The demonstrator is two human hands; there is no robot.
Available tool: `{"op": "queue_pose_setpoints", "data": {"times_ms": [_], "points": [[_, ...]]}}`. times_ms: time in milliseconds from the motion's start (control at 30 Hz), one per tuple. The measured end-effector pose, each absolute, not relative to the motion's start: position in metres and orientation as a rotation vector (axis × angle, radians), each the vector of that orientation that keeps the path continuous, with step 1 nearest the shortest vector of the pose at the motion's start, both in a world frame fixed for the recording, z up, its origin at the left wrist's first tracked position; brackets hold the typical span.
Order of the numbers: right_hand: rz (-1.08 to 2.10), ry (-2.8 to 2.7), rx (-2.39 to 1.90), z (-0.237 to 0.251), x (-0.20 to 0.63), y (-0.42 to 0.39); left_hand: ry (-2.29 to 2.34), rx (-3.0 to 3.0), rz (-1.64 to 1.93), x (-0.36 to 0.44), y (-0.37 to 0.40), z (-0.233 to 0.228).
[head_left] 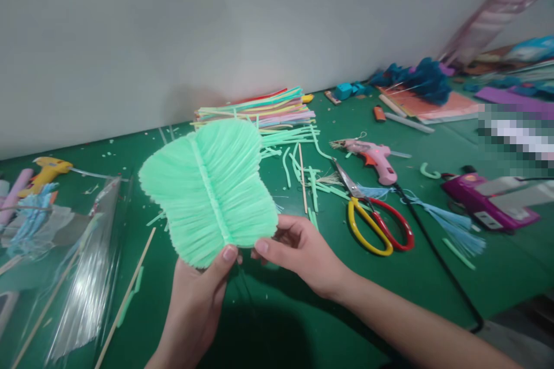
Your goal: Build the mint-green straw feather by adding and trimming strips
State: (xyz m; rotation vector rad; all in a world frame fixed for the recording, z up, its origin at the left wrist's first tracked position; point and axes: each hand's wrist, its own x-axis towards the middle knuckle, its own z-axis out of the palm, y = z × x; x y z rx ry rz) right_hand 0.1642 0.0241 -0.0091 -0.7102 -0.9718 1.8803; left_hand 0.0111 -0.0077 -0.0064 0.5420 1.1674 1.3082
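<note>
A mint-green butterfly-shaped piece made of pipe cleaners (173, 190), with a raised spine down its middle, is held up above the table. My left hand (197, 300) grips its lower edge, the thumb pressed at the bottom end of the spine. With thumb and fingers, my right hand (303, 253) pinches the lower right edge. The fingers behind the piece are partly hidden. To the right of my right hand lie scissors (361, 199) with one yellow and one red handle, blades spread. Beyond them is a pink glue gun (381, 164).
Against the wall lies a bundle of coloured pipe cleaners (259, 109), with green offcuts in front. At right are blue tassels (454, 225), a purple power strip (493, 207) and a black cord. A yellow glue gun (43, 176), clear plastic sleeves (86, 294) and wooden sticks lie left.
</note>
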Motion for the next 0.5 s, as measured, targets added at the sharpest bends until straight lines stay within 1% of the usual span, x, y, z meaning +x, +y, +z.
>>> {"op": "queue_pose_setpoints", "data": {"times_ms": [100,167,333,500], "points": [[1.897,-0.967,-0.695,-0.011,0.165,0.025,1.171,0.573,1.330,0.014,-0.008,-0.004],[1.931,-0.923,-0.759,-0.011,0.164,0.024,1.228,0.623,1.351,0.014,-0.008,-0.004],[2.228,-0.497,-0.897,-0.007,0.160,0.022,1.780,1.055,1.379,0.010,-0.010,-0.010],[2.244,-0.380,-1.007,0.003,0.158,0.026,2.141,1.215,1.398,0.007,-0.017,-0.014]]}}
